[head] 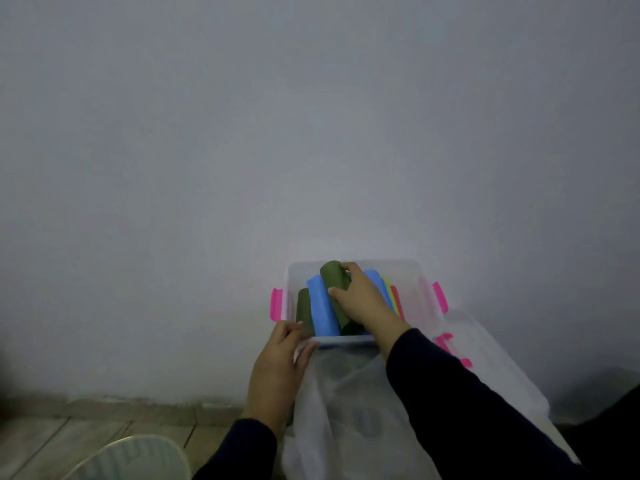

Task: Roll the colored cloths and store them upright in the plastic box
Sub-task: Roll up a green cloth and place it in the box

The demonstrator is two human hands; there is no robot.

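both hands extended forward: left hand (280,367) fingers curled, right hand (362,295) curled, gripping.

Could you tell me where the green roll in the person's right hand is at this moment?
In the head view, the green roll stands inside the plastic box, right of a blue roll, gripped by the right hand.

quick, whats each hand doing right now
Left hand: grips the near rim of the plastic box.
Right hand: grips the dark green rolled cloth in the box.

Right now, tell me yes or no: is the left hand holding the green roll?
No. The right hand grips the green roll inside the plastic box, while the left hand holds the box's near edge.
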